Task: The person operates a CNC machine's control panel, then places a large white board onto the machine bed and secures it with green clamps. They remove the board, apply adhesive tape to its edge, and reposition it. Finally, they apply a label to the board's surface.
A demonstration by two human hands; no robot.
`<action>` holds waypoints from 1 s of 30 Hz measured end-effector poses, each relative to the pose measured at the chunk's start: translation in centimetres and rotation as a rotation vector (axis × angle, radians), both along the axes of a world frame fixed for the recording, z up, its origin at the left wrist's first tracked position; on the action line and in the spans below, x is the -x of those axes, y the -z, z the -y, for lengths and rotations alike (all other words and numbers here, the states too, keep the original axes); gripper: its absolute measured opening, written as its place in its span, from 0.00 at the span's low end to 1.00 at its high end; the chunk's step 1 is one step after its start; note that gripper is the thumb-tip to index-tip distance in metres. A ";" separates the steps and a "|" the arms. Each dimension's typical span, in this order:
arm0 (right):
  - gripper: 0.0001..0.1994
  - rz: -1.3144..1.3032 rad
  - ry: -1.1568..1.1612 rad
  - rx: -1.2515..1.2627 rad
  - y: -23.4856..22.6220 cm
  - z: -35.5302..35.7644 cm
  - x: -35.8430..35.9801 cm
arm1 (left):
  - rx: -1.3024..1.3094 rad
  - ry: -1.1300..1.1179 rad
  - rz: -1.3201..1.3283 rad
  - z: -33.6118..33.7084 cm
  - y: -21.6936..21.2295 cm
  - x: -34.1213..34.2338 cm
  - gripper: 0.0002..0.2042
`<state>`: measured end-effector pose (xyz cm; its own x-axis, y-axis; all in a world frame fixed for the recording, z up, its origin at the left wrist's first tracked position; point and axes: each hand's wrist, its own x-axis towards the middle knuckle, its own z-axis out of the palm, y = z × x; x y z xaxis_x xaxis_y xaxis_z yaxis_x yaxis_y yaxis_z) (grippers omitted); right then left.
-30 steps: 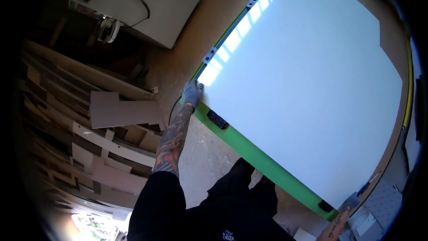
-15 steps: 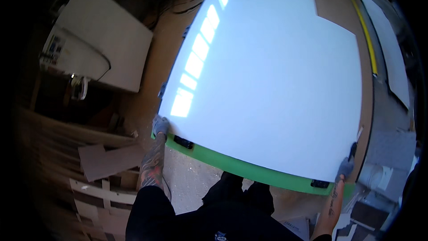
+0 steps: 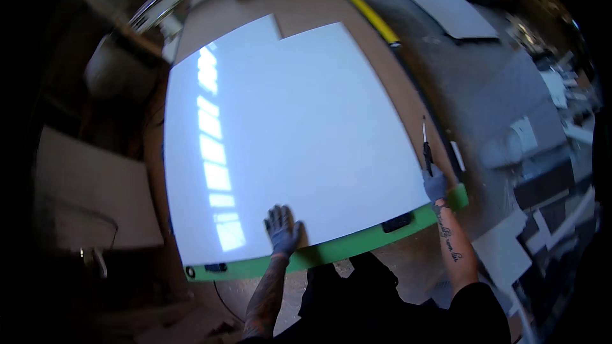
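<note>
The left hand (image 3: 283, 229) lies spread flat on the white panel (image 3: 287, 134), while the right hand (image 3: 436, 186) grips its corner; squaring the panel on the surface (image 3: 306, 6) seems underway.

Window glare on white panel (image 3: 293, 134); dark, fisheye-bent rim.

A large glossy white panel (image 3: 293, 140) lies flat on a brown table with a green front edge, its near edge along that green strip, window light reflected on its left part
</note>
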<state>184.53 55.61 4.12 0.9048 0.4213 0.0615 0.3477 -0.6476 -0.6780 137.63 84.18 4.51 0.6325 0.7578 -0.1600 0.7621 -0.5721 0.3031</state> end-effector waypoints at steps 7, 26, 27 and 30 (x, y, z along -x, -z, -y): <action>0.15 0.244 0.321 0.126 4.5 15.4 -3.6 | 0.042 -0.012 0.019 0.8 2.5 2.3 0.41; 0.28 0.089 -0.320 0.008 -3.7 -8.3 34.3 | 0.196 -0.259 0.613 14.7 -5.0 32.1 0.23; 0.28 0.094 -0.399 -0.011 -3.2 -10.7 39.2 | 0.141 -0.276 0.594 15.4 -4.2 37.6 0.23; 0.24 0.147 -0.596 -0.002 -4.1 -13.3 54.0 | 0.134 -0.572 0.550 24.2 -3.4 55.5 0.21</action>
